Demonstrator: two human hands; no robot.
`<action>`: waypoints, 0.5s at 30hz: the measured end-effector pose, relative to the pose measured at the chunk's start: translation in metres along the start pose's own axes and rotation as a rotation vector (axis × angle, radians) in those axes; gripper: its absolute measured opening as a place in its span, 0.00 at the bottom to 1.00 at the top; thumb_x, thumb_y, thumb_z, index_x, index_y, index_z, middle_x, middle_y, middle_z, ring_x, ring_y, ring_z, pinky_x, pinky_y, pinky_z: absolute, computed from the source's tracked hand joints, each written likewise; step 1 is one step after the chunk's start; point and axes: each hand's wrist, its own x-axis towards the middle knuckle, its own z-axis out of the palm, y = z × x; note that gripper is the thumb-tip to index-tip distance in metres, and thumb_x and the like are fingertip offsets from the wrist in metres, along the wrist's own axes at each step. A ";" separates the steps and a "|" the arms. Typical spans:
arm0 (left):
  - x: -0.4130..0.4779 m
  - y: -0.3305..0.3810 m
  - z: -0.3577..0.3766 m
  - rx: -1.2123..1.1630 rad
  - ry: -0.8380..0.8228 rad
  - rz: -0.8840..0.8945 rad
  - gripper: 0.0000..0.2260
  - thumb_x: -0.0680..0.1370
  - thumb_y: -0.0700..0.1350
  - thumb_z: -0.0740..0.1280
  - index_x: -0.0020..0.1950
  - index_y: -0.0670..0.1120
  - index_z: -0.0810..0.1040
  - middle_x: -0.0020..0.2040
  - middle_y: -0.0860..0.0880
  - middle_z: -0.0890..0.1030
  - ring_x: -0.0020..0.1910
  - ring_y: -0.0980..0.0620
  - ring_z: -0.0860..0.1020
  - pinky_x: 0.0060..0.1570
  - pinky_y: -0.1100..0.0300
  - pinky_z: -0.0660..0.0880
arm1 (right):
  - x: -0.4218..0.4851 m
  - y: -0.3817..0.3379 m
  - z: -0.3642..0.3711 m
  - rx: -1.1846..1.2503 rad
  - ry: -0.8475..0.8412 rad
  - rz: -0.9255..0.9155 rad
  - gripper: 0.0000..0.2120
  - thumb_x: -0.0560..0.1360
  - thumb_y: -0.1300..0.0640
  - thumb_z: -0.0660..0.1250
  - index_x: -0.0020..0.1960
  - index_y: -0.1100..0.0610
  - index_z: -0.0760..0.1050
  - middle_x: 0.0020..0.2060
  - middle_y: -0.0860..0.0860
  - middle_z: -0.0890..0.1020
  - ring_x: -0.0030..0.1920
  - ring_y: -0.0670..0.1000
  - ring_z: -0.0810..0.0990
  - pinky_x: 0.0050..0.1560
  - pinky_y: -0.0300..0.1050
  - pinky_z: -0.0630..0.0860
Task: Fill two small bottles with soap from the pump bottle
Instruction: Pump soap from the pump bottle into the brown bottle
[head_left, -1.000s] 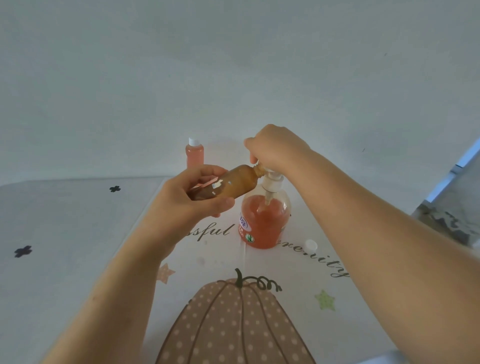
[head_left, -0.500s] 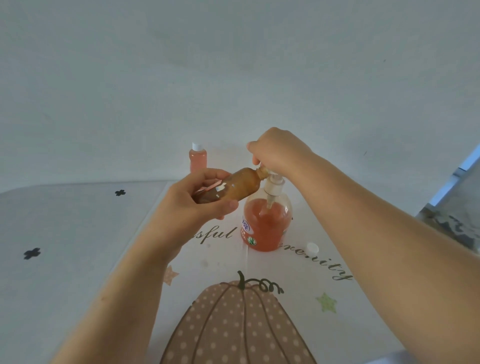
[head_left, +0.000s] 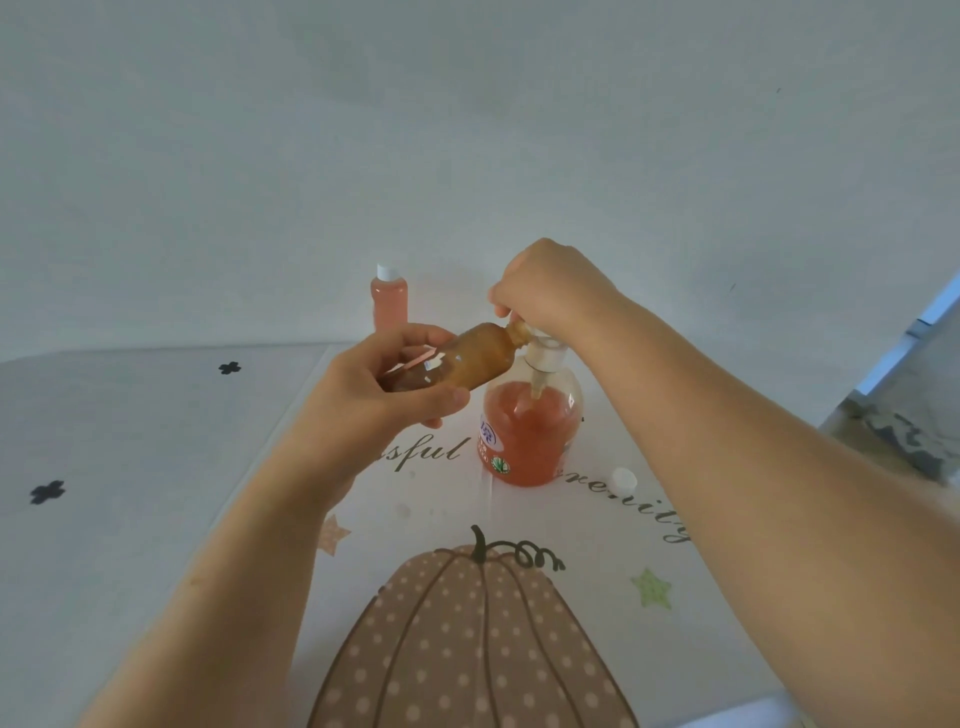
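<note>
Fingers (head_left: 410, 340) of our left hand (head_left: 358, 400) wrap the small clear plastic bottle (head_left: 457, 358), thumb underneath. It's tilted so its neck meets the nozzle of the white pump head (head_left: 543, 353); soap goes straight in. Our right hand (head_left: 550, 291) curls down over that head, pressing the clear pump bottle of orange soap (head_left: 530, 436) onto the pumpkin-print worktop (head_left: 156, 467). The capped small orange-filled bottle (head_left: 389, 304) stands behind, done. The loose white cap (head_left: 623, 479) lies near the pump bottle, probably for the one we hold.
</note>
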 end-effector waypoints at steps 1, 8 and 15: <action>0.001 -0.001 -0.001 0.003 -0.007 -0.008 0.18 0.69 0.34 0.76 0.54 0.50 0.81 0.49 0.45 0.82 0.34 0.51 0.80 0.33 0.70 0.73 | 0.000 0.001 0.001 0.001 0.008 -0.009 0.10 0.71 0.59 0.66 0.49 0.58 0.83 0.44 0.53 0.87 0.46 0.55 0.85 0.43 0.44 0.75; 0.000 -0.002 0.000 -0.005 -0.010 -0.009 0.18 0.69 0.34 0.75 0.55 0.50 0.81 0.49 0.43 0.83 0.35 0.49 0.80 0.33 0.70 0.72 | -0.007 0.003 -0.001 0.040 0.020 -0.036 0.11 0.72 0.55 0.67 0.50 0.59 0.83 0.44 0.53 0.88 0.47 0.55 0.86 0.48 0.47 0.80; -0.004 0.005 0.002 -0.020 -0.021 0.052 0.17 0.70 0.33 0.74 0.53 0.51 0.81 0.43 0.50 0.83 0.34 0.52 0.80 0.32 0.72 0.71 | -0.008 -0.006 -0.017 -0.036 0.005 -0.099 0.14 0.74 0.53 0.65 0.52 0.61 0.82 0.49 0.56 0.87 0.39 0.53 0.79 0.45 0.46 0.77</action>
